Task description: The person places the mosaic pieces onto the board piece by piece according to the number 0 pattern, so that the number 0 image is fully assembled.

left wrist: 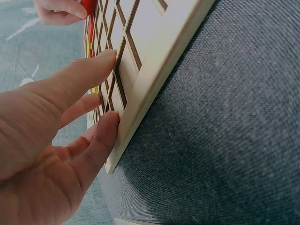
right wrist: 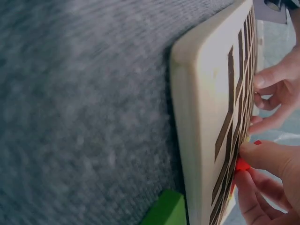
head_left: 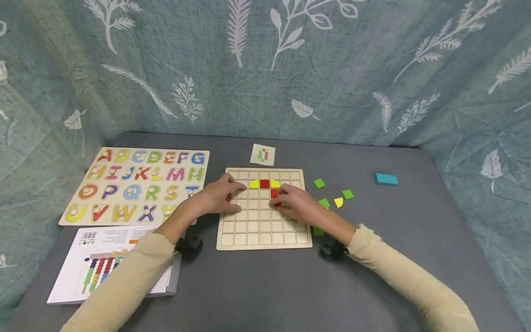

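Note:
A wooden grid board (head_left: 253, 227) lies flat on the table. Near its top, a red square tile (head_left: 264, 184) sits between two yellow quarter-round tiles, the left one (head_left: 254, 184) and the right one (head_left: 275, 183). Another red tile (head_left: 274, 193) fills the cell under the right yellow one. My right hand (head_left: 296, 203) pinches a further red tile (right wrist: 242, 165) between thumb and fingers, just below that one. With fingers spread, my left hand (head_left: 215, 196) rests on the board's left edge, its fingertips touching the wood and holding no tile.
Right of the board lie several loose green tiles (head_left: 318, 183) and a yellow quarter-round tile (head_left: 338, 202). A pattern card (head_left: 262, 154) lies behind the board, a teal block (head_left: 386, 179) far right. An alphabet puzzle board (head_left: 134, 186) and a white box (head_left: 68, 272) occupy the left.

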A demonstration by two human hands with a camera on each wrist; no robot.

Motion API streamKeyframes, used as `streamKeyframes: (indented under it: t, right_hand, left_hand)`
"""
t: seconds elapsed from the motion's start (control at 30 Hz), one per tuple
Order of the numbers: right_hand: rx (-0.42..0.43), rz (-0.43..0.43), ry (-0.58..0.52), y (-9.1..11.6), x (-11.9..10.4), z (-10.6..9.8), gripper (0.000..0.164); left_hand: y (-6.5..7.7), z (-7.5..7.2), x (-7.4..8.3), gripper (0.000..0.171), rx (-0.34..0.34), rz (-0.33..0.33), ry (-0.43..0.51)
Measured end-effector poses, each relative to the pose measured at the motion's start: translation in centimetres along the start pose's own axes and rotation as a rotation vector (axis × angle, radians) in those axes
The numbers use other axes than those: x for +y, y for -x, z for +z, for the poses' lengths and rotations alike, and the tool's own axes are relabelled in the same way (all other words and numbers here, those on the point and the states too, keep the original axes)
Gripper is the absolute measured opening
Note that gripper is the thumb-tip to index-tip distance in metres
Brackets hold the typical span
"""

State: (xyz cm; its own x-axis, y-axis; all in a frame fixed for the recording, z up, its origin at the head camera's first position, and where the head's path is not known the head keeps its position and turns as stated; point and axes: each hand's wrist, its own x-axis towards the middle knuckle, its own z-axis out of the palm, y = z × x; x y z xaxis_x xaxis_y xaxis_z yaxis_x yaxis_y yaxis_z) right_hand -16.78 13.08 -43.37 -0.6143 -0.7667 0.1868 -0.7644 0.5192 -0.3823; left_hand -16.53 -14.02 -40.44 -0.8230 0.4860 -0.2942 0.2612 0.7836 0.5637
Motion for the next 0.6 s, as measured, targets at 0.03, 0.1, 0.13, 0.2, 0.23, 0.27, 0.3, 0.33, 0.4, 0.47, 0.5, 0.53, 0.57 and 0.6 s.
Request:
streamKeyframes:
  t: [0.03,0.1,0.13,0.2,0.23,0.27,0.3,0.33,0.4,0.47,0.5,0.53,0.57,0.6]
  right_hand:
    - [0.005,0.000,0.000,0.05,-0.01,-0.02,0.020]
    - [0.013,-0.001,-0.004,0.10,-0.01,-0.03,0.021]
    - [0.018,-0.005,-0.002,0.10,-0.01,-0.03,0.021]
    - [0.028,-0.008,0.010,0.13,-0.03,0.00,0.022]
    - [0.030,-0.009,0.016,0.13,-0.03,0.06,0.021]
    - [0.031,-0.008,0.023,0.14,-0.04,0.13,0.021]
    - [0.033,-0.007,0.030,0.15,-0.07,0.18,0.020]
    - [0.035,-0.008,0.033,0.17,-0.10,0.24,0.018]
    - [0.042,-0.017,0.043,0.17,-0.17,0.34,0.015]
    - [0.052,-0.033,0.055,0.11,-0.26,0.36,0.012]
    - [0.057,-0.040,0.059,0.08,-0.30,0.34,0.011]
    - [0.059,-0.046,0.067,0.03,-0.35,0.31,0.010]
    - [0.058,-0.048,0.082,0.00,-0.39,0.28,0.009]
    - [0.050,-0.045,0.095,0.00,-0.43,0.23,0.008]
  left_hand:
    - [0.01,0.02,-0.05,0.059,0.000,0.001,0.001]
    - [0.00,0.04,-0.10,0.059,0.000,-0.001,0.006]
    - [-0.01,0.03,-0.11,0.059,-0.001,-0.003,0.008]
    - [-0.02,-0.03,-0.09,0.059,0.003,-0.005,0.007]
    - [-0.03,-0.03,-0.08,0.059,0.006,-0.004,0.007]
    - [-0.02,-0.05,-0.06,0.059,0.009,-0.005,0.004]
    - [-0.01,-0.04,-0.05,0.059,0.009,-0.006,0.005]
    - [-0.01,-0.01,-0.04,0.059,0.009,-0.004,0.003]
    - [-0.01,0.06,-0.04,0.058,0.009,-0.002,0.002]
    - [0.02,0.08,-0.01,0.058,0.011,-0.003,0.000]
    - [0.02,0.10,0.01,0.058,0.011,-0.003,-0.001]
    - [0.04,0.09,0.04,0.058,0.014,-0.004,-0.003]
    - [0.05,0.07,0.09,0.058,0.016,-0.004,-0.003]
    - [0.03,0.08,0.13,0.058,0.017,-0.001,-0.006]
